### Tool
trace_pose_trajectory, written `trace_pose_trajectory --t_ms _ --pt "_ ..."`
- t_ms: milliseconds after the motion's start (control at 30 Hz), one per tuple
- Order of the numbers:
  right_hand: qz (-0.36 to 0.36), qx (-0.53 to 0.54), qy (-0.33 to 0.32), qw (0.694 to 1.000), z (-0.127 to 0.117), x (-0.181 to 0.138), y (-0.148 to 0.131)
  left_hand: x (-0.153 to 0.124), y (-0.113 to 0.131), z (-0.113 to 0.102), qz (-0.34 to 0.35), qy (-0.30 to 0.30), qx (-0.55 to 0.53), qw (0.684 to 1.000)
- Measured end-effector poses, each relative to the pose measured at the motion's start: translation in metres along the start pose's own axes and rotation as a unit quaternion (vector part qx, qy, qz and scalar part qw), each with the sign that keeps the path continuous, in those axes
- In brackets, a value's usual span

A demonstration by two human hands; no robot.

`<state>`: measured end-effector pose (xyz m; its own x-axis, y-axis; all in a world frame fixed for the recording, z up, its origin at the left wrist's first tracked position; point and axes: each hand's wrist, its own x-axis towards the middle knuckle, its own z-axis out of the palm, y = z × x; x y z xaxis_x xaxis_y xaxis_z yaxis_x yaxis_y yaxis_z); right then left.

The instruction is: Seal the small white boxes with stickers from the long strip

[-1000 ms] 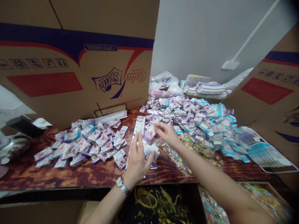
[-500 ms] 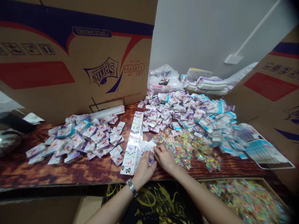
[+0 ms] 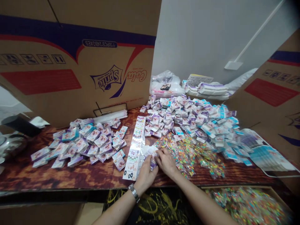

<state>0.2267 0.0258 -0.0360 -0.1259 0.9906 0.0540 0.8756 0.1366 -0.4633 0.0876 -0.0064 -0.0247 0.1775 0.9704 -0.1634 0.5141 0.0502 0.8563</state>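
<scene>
Across the marbled surface (image 3: 82,179), a tall carton (image 3: 112,56) stands behind, perhaps as a backstop. A box heap (image 3: 187,114) lies right, a smaller pile (image 3: 91,142) left, colourful packets (image 3: 189,153) apparently kept handy, then a printed strip (image 3: 134,150). The left hand (image 3: 147,175) and right hand (image 3: 167,162) meet front-centre, fingers pinching a small box (image 3: 150,151) between them, likely steadying it; it looks white and purple, partly hidden.

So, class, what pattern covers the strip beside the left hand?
White strip with rows of coloured motifs; head view.
</scene>
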Motion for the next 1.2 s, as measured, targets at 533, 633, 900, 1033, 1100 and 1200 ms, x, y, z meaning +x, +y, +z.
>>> trace_pose_trajectory --t_ms 533,633,900,1033,1100,1200 --pt "0.033 0.277 0.047 0.959 -0.050 -0.009 -0.041 -0.010 0.023 -0.018 0.174 0.110 0.257 0.944" --pt "0.012 0.349 -0.011 0.937 -0.051 -0.011 -0.047 -0.013 0.017 -0.022 0.171 0.110 0.239 0.949" --pt "-0.190 0.193 0.100 0.957 -0.077 -0.017 -0.047 -0.017 0.031 -0.049 0.153 0.125 0.092 0.976" --pt "-0.200 0.181 0.048 0.962 -0.086 -0.019 -0.051 -0.018 0.031 -0.053 0.179 0.119 0.092 0.972" --pt "-0.188 0.211 0.009 0.959 -0.088 -0.019 -0.054 -0.018 0.029 -0.052 0.197 0.109 0.105 0.969" --pt "-0.130 0.305 -0.016 0.943 -0.088 -0.016 -0.059 -0.019 0.026 -0.052 0.222 0.105 0.140 0.959"
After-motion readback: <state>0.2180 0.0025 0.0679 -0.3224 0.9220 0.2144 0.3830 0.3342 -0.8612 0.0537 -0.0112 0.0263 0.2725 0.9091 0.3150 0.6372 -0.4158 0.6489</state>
